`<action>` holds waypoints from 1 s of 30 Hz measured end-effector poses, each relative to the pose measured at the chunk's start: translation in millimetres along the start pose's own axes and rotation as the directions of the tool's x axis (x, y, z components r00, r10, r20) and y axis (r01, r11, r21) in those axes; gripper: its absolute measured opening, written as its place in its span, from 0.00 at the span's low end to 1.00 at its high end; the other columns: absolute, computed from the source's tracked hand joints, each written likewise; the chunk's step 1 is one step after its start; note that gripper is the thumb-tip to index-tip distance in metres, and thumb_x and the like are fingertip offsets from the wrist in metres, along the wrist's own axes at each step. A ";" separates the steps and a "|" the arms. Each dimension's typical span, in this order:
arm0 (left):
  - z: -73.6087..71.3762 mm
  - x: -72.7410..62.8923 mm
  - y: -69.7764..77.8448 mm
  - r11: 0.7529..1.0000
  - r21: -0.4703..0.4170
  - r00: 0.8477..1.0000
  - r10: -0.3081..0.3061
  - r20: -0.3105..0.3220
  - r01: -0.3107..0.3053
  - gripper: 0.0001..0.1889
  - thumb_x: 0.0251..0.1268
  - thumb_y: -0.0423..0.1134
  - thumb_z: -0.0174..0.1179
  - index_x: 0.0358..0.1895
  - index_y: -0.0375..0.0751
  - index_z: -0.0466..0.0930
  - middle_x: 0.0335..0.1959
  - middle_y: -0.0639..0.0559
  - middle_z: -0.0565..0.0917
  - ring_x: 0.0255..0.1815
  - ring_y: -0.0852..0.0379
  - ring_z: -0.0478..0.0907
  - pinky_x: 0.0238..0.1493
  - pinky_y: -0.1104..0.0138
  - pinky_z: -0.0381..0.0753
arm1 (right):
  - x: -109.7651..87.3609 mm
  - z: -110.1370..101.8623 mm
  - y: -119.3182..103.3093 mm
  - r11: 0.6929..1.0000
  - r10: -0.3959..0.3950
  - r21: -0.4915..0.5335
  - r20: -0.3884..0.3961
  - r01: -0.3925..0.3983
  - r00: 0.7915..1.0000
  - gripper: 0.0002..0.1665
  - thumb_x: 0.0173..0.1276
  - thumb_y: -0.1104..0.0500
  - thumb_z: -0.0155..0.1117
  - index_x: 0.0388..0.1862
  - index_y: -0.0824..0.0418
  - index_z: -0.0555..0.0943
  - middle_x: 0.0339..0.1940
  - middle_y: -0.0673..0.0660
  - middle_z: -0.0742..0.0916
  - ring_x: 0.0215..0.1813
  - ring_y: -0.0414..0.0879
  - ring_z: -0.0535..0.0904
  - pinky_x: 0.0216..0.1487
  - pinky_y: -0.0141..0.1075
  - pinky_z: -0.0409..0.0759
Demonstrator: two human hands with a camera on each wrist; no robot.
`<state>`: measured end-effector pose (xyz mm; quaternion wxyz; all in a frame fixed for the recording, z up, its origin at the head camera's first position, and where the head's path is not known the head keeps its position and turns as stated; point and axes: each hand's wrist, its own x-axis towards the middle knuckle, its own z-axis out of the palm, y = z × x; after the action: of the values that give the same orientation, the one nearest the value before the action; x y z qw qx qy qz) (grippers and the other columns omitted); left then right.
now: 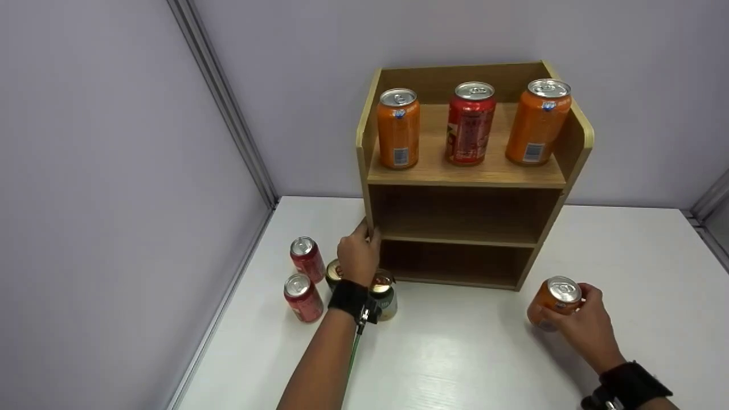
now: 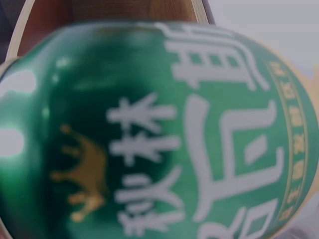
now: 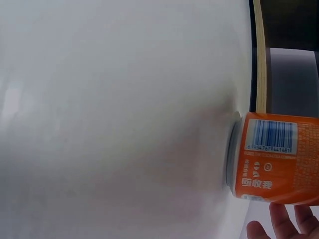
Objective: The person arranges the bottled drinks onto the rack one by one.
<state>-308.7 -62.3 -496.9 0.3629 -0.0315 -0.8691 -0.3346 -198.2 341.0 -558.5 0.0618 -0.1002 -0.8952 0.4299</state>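
Note:
My left hand (image 1: 360,257) grips the front edge of the left side panel of a small wooden shelf unit (image 1: 467,177). Just below that hand stand two green cans with gold tops, one green can (image 1: 387,303) by the wrist and another can (image 1: 334,272) partly hidden by the hand. A green can (image 2: 144,134) with white lettering fills the left wrist view. Over at the right, my right hand (image 1: 589,329) holds an orange soda can (image 3: 271,159) upright, fingers and thumb around its sides. Whether its base touches the table cannot be told.
On the top shelf stand an orange can (image 1: 398,134), a red can (image 1: 470,128) and another orange can (image 1: 538,125). Two red cans (image 1: 307,262) stand on the white table (image 1: 455,341) at left. Grey walls (image 1: 307,85) enclose the back and left.

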 end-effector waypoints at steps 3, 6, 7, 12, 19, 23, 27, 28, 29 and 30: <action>0.5 0.3 -0.2 1.000 0.004 1.000 -0.004 0.000 0.004 0.07 0.63 0.40 0.63 0.37 0.41 0.85 0.24 0.49 0.86 0.25 0.50 0.84 0.27 0.54 0.79 | -0.1 1.7 1.2 1.000 0.010 0.004 -0.006 -0.010 1.000 0.65 0.54 0.44 0.76 0.70 0.79 0.47 0.64 0.82 0.65 0.63 0.74 0.65 0.56 0.61 0.67; 1.6 0.4 -1.3 1.000 0.005 1.000 -0.003 -0.003 0.003 0.06 0.63 0.40 0.62 0.33 0.41 0.84 0.23 0.50 0.85 0.24 0.51 0.83 0.26 0.54 0.79 | -0.7 3.7 2.6 1.000 0.002 0.017 -0.020 -0.002 1.000 0.64 0.54 0.46 0.77 0.70 0.80 0.48 0.64 0.82 0.64 0.64 0.75 0.64 0.58 0.62 0.66; 1.8 0.4 -1.8 1.000 0.004 1.000 -0.001 -0.005 0.001 0.06 0.63 0.40 0.62 0.31 0.42 0.83 0.23 0.50 0.85 0.24 0.51 0.83 0.25 0.54 0.79 | -0.9 4.4 3.2 1.000 0.000 0.024 -0.023 0.001 1.000 0.64 0.54 0.47 0.78 0.70 0.80 0.48 0.64 0.82 0.64 0.64 0.75 0.63 0.58 0.63 0.65; 1.3 0.2 -1.7 1.000 0.004 1.000 0.004 -0.014 -0.004 0.08 0.63 0.40 0.63 0.27 0.43 0.80 0.21 0.50 0.85 0.23 0.49 0.83 0.25 0.54 0.78 | -2.7 7.9 4.8 0.999 -0.008 0.049 -0.025 0.009 1.000 0.63 0.57 0.48 0.75 0.71 0.79 0.46 0.65 0.82 0.62 0.65 0.75 0.62 0.59 0.63 0.65; 0.7 0.0 0.0 1.000 -0.003 1.000 0.006 -0.009 -0.006 0.08 0.63 0.41 0.63 0.27 0.42 0.81 0.23 0.49 0.86 0.25 0.49 0.84 0.26 0.54 0.79 | -3.3 8.1 5.9 0.999 -0.030 0.040 -0.044 0.031 0.999 0.59 0.59 0.50 0.74 0.70 0.79 0.48 0.65 0.81 0.64 0.64 0.74 0.64 0.58 0.62 0.66; 0.8 0.3 -1.0 1.000 -0.006 1.000 0.000 -0.007 0.000 0.06 0.63 0.41 0.63 0.33 0.42 0.84 0.23 0.49 0.86 0.25 0.50 0.84 0.26 0.55 0.79 | -2.0 6.5 5.8 0.998 -0.058 0.008 -0.051 0.059 0.997 0.57 0.58 0.51 0.75 0.69 0.80 0.51 0.63 0.81 0.66 0.63 0.74 0.65 0.58 0.63 0.65; 0.9 1.0 -1.6 1.000 -0.008 1.000 -0.001 -0.003 0.001 0.06 0.64 0.41 0.63 0.35 0.42 0.84 0.24 0.50 0.86 0.26 0.51 0.84 0.26 0.55 0.79 | -1.3 5.6 4.8 0.996 -0.089 -0.022 -0.065 0.088 0.994 0.54 0.58 0.52 0.75 0.67 0.80 0.53 0.61 0.80 0.68 0.61 0.73 0.67 0.56 0.63 0.66; 0.7 0.9 -1.5 1.000 -0.010 1.000 -0.001 -0.002 0.001 0.06 0.64 0.41 0.63 0.36 0.42 0.85 0.25 0.50 0.86 0.26 0.51 0.84 0.26 0.55 0.79 | -1.5 5.5 4.9 0.995 -0.098 -0.030 -0.072 0.096 0.993 0.53 0.58 0.52 0.75 0.67 0.80 0.54 0.61 0.80 0.69 0.60 0.73 0.68 0.56 0.63 0.67; 0.5 0.7 -1.4 1.000 -0.009 1.000 0.001 -0.003 -0.001 0.06 0.64 0.41 0.63 0.36 0.42 0.85 0.24 0.50 0.86 0.26 0.51 0.84 0.26 0.56 0.79 | -1.9 5.3 5.0 0.994 -0.106 -0.038 -0.076 0.104 0.991 0.53 0.57 0.52 0.75 0.66 0.80 0.55 0.60 0.80 0.69 0.60 0.72 0.68 0.55 0.62 0.67; 0.4 0.4 -1.3 1.000 -0.007 1.000 0.004 -0.004 -0.004 0.06 0.64 0.41 0.63 0.36 0.42 0.84 0.24 0.50 0.86 0.25 0.51 0.84 0.26 0.56 0.79 | -2.6 5.0 5.1 0.993 -0.114 -0.047 -0.080 0.111 0.990 0.53 0.57 0.52 0.75 0.66 0.80 0.55 0.60 0.79 0.70 0.60 0.72 0.69 0.54 0.62 0.68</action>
<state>-309.6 -63.2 -497.6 0.3654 -0.0340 -0.8670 -0.3371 -196.0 339.7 -565.7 0.1205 -0.0684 -0.9051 0.4020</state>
